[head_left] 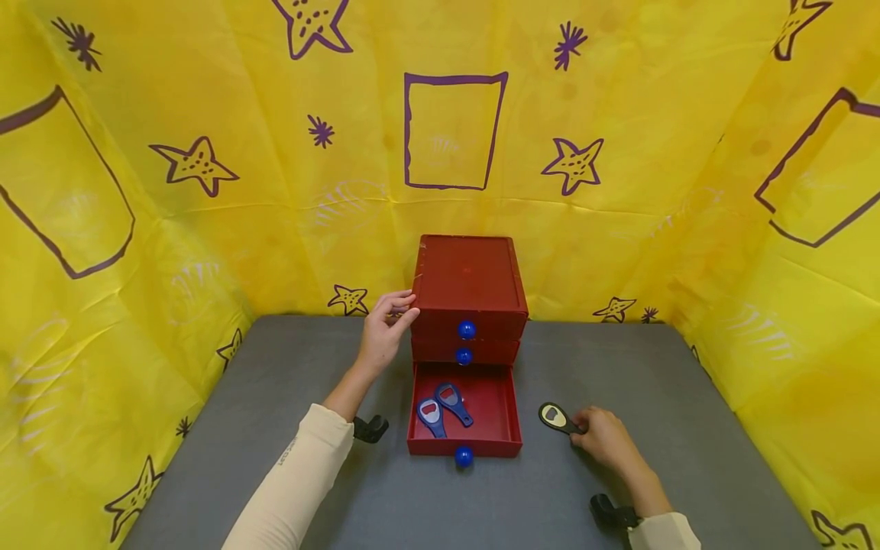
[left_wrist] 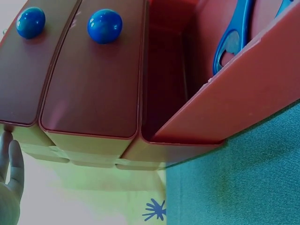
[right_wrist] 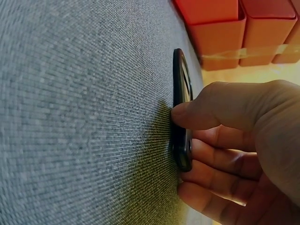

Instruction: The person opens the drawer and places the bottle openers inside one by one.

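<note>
A small red drawer cabinet (head_left: pixel 469 271) with blue round knobs stands on the grey table; its bottom drawer (head_left: pixel 491 412) is pulled out. Inside that drawer lie two blue bottle openers (head_left: pixel 431 415), one partly against the other. My left hand (head_left: pixel 383 336) touches the cabinet's upper left side with its fingertips, fingers mostly straight. To the right of the drawer, my right hand (head_left: pixel 608 439) pinches the handle end of a black bottle opener (head_left: pixel 552 415) with a pale face. In the right wrist view, the thumb presses on the black bottle opener (right_wrist: pixel 180 140), close to the table cloth.
The two upper drawers, with blue knobs (head_left: pixel 467 330), are closed. Yellow cloth walls (head_left: pixel 454 214) with purple drawings enclose the grey table (head_left: pixel 296 367) at the back and sides. A black wrist mount (head_left: pixel 371 429) sits on each forearm.
</note>
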### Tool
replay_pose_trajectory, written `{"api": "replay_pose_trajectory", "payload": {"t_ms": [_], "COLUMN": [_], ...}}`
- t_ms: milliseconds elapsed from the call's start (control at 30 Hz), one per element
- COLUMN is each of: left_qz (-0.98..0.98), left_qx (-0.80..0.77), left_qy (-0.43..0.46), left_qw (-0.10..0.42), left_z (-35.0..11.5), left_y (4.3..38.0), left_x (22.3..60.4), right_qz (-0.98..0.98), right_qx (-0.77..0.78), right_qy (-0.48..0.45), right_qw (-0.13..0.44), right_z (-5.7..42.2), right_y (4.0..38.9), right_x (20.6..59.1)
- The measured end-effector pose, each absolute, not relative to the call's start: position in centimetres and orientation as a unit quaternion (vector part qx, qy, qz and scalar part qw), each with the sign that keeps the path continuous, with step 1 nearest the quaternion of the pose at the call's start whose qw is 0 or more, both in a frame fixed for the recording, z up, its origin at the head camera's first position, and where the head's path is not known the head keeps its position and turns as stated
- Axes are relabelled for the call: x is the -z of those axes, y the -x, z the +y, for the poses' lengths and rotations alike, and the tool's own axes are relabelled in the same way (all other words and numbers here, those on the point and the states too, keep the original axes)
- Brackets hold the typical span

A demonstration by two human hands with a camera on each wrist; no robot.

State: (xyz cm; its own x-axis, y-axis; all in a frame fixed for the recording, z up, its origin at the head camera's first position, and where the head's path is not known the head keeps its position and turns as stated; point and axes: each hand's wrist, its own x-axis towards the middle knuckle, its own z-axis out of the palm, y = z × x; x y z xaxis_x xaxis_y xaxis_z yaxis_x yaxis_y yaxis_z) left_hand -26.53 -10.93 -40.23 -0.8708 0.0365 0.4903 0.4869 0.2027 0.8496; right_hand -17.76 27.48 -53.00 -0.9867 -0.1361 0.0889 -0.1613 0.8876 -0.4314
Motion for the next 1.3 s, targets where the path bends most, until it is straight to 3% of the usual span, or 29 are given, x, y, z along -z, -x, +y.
{"api": "replay_pose_trajectory", "payload": {"t_ms": [400, 800, 1033, 1300], "left_qz": [-0.754, -0.753, -0.752, -0.755], "left_qx": [0.608, 0.61, 0.61, 0.605], "left_qy": [0.172, 0.17, 0.168, 0.165], "left_qw": [0.182, 0.177, 0.185, 0.191], "left_z": [-10.9, -10.9, -10.8, -10.7], "left_y": [26.6, 26.5, 26.4, 26.4], "left_x": [40.3, 40.2, 40.2, 39.9], "right_qz": [-0.972, -0.965, -0.95, -0.932], "right_qx": [-0.221, -0.234, -0.296, -0.329], "right_qy": [-0.07, -0.085, -0.079, -0.124], "right_qw": [0.046, 0.086, 0.065, 0.085], "right_z": [27.3, 26.3, 25.2, 23.2], "right_y": [17.5, 17.3, 17.1, 17.0], "right_x": [52.5, 50.2, 48.4, 45.9]}}
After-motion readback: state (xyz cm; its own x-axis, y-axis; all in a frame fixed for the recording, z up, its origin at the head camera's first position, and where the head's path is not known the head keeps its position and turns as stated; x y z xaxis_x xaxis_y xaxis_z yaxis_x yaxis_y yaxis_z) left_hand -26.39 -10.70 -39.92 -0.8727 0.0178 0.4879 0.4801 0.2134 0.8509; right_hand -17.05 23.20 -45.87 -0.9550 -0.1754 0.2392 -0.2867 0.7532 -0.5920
